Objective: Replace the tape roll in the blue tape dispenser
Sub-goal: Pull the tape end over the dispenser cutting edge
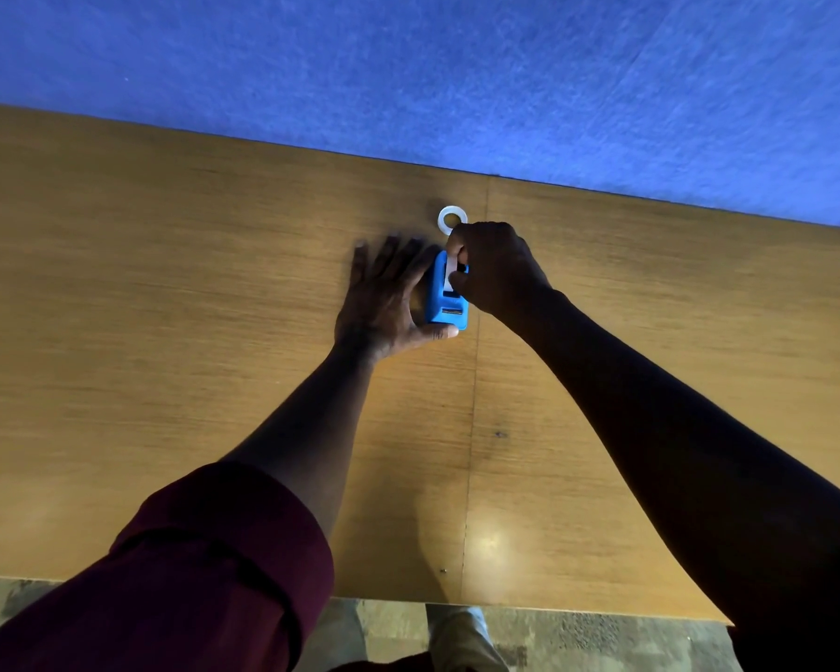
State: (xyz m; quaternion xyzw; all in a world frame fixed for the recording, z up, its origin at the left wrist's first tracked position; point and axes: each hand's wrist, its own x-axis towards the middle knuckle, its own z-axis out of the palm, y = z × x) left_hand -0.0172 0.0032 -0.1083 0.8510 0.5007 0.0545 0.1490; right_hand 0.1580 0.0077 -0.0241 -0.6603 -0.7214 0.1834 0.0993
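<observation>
The blue tape dispenser [444, 295] stands on the wooden table [166, 308] near its far edge. My left hand [386, 303] braces it from the left, fingers spread flat and thumb against its near end. My right hand [493, 266] comes over the dispenser's far end and pinches a white tape roll [453, 268] seated in the dispenser's slot. A second white tape roll [452, 219] lies flat on the table just beyond my right hand, partly hidden by the knuckles.
A blue wall panel [457, 65] rises directly behind the table's far edge. A seam [474, 405] runs down the tabletop. Below the near edge I see mottled floor [398, 628] and a shoe [461, 632].
</observation>
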